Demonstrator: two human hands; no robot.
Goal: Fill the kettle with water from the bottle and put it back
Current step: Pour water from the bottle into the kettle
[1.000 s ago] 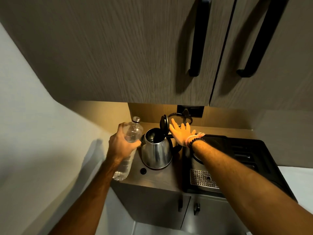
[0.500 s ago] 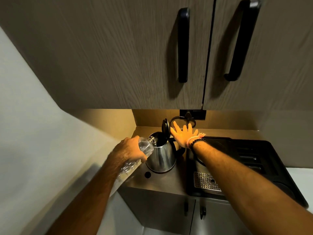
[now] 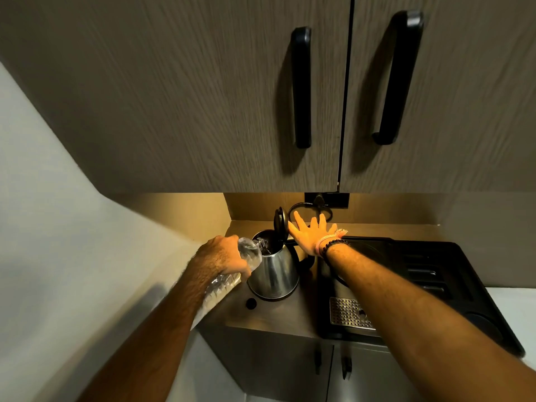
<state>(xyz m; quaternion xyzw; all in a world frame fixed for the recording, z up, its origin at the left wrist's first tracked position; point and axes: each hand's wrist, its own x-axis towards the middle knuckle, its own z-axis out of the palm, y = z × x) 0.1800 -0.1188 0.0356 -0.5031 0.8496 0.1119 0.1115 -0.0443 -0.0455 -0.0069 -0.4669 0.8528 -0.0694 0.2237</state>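
Note:
A steel kettle (image 3: 275,271) stands on the counter (image 3: 290,317) with its black lid (image 3: 279,220) flipped up. My left hand (image 3: 222,258) grips a clear plastic bottle (image 3: 249,252) tipped over, its neck resting in the kettle's opening, and water runs in. My right hand (image 3: 311,235) is spread flat with fingers apart, just behind and right of the lid, over the kettle's black handle. It holds nothing. A beaded bracelet sits on that wrist.
A black tray (image 3: 452,288) with a metal drip grate (image 3: 348,313) lies right of the kettle. A small black bottle cap (image 3: 251,303) sits in front of it. A cord loops below the wall socket (image 3: 326,200). Wall cabinets (image 3: 203,97) hang low overhead.
The bottle went from upright beside the kettle to tipped with its neck in the opening. My right hand stayed by the lid. The view shifted upward slightly.

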